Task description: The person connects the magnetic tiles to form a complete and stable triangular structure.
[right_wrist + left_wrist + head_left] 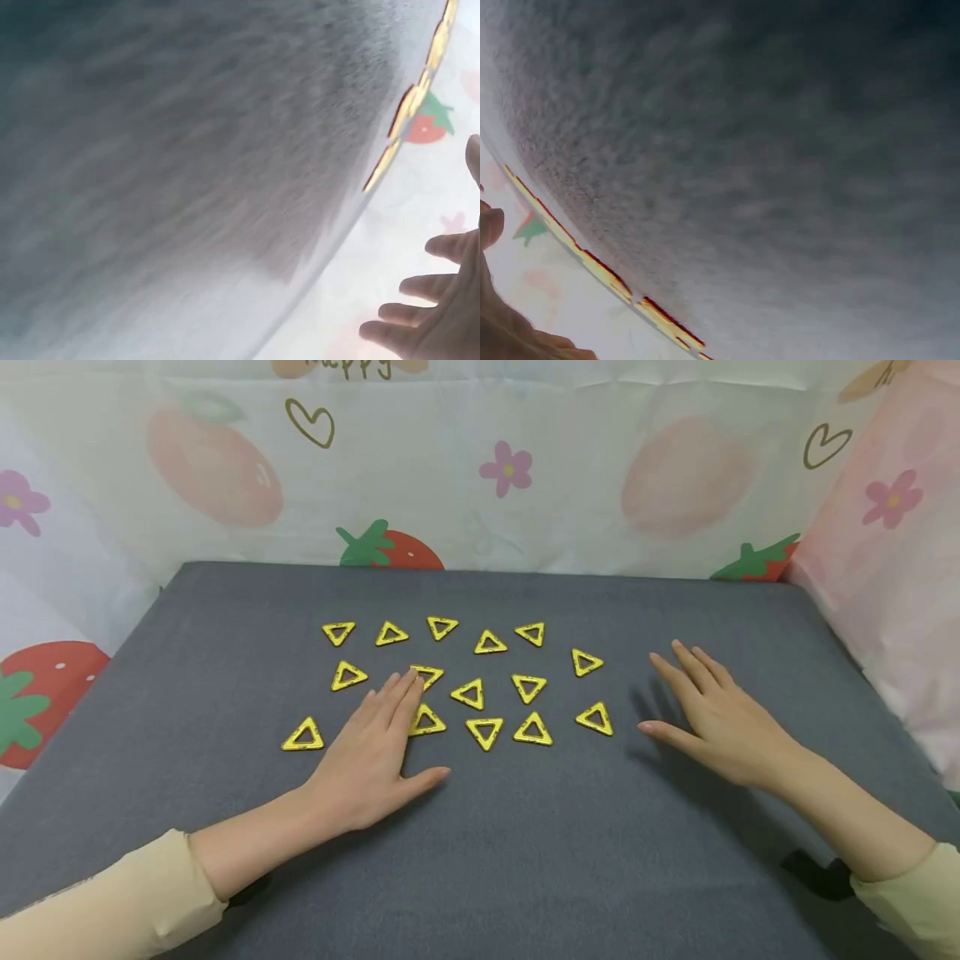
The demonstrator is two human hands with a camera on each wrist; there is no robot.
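The leftmost triangle (303, 746), a flat yellow piece with a hollow middle, lies on the grey tabletop (525, 852) outside the left hand (367, 756), on its little-finger side. Another, the inner-left triangle (340, 676), is nearer that hand's fingertips, with a loose far row (442, 621) of like pieces beyond. The left hand is palm down, fingers straight and close together, thumb held out, with nothing visible in its grip. In the head view its fingers overlap the upper covered triangle (432, 669) and the lower covered triangle (429, 732); whether they touch either cannot be told. Past its thumb side, between the two hands, lie the middle triangles (484, 722), set apart and turned various ways. Nearest the right hand (720, 718) are the upper-right triangle (575, 662) and the lower-right triangle (607, 718), both left of its fingertips with a gap between. That hand hovers with fingers spread and thumb apart, holding nothing. The step in hand seems to be the reach over the spread pieces, before any is gripped. Picking one up would call for lowering a hand and curling thumb and finger onto the thin rim; pieces this flat may slide before they lift.
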